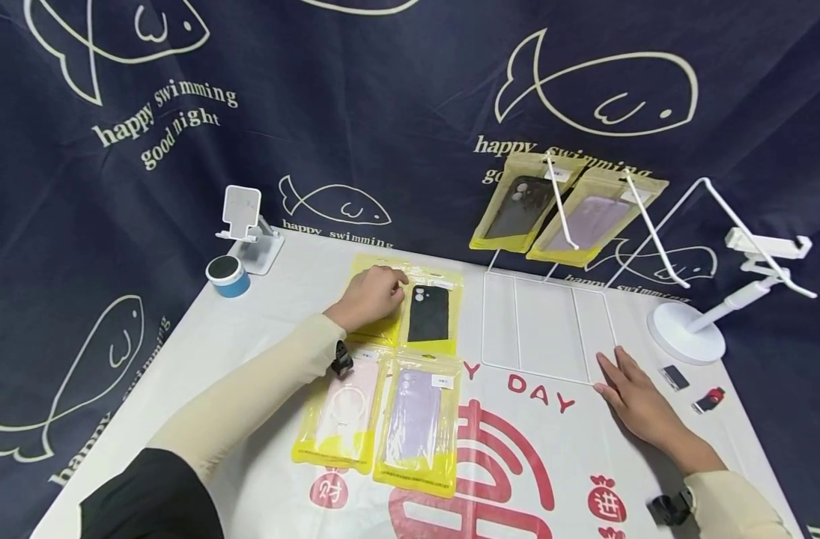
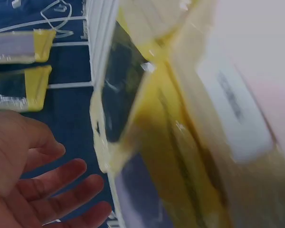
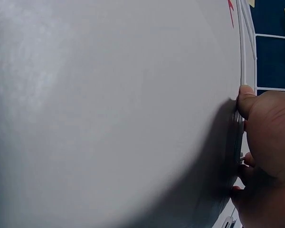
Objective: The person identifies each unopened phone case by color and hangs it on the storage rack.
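Observation:
Four phone cases in yellow packs lie on the white table. My left hand rests on the far-left pack, right beside the black-case pack. In the left wrist view, my left hand's fingers are relaxed and spread, holding nothing, near the black-case pack. Closer to me lie a pink-case pack and a purple-case pack. My right hand lies flat on the table, fingertips at the corner of the white wire rack's base. My right hand touches the rack wire.
Two packs, black case and purple case, hang on the rack's hooks. A white phone stand and blue speaker stand far left. A round-based white holder and two small items sit right. Dark fish-print cloth hangs behind.

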Action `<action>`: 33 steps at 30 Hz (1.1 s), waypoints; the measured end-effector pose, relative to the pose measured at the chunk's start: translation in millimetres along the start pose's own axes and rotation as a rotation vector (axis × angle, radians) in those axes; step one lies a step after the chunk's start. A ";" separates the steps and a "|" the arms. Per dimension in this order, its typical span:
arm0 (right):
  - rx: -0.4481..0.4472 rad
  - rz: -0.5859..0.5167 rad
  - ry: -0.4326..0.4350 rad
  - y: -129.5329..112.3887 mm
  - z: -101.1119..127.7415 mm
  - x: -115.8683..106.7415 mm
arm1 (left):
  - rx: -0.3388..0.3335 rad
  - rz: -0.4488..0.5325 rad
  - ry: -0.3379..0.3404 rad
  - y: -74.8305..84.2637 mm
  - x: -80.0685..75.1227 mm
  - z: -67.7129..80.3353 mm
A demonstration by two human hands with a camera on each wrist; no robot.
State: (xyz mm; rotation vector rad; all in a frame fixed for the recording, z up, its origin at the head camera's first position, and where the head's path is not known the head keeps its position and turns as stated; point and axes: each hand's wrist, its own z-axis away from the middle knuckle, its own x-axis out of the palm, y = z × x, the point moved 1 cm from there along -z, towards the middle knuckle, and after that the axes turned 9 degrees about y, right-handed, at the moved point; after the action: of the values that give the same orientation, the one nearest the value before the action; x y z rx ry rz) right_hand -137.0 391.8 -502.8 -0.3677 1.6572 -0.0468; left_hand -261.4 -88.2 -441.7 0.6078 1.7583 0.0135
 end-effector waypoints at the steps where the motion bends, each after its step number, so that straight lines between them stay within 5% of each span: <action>1: 0.002 0.002 -0.001 -0.2 -0.1 -0.1 | -0.019 -0.004 0.005 -4.9 0.8 0.9; 9: 0.024 0.003 -0.038 -1.0 -0.3 -1.1 | -0.203 -0.081 0.020 -32.2 10.4 1.3; 23: 0.018 0.004 -0.017 -5.3 -0.4 -3.5 | -0.454 -0.169 -0.056 -39.3 22.4 -10.3; 28: 0.014 0.009 -0.013 -3.7 -0.6 -3.5 | -0.466 -0.159 -0.123 -35.9 16.4 -17.7; 33: 0.019 0.000 -0.020 -3.0 -0.8 -2.0 | -0.487 -0.062 -0.113 -37.1 14.1 -23.7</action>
State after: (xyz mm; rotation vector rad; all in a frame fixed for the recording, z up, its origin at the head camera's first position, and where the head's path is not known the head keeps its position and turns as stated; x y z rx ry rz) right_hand -137.0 389.4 -500.0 -0.3521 1.6355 -0.0587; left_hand -299.5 -107.3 -459.6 0.1947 1.5850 0.3476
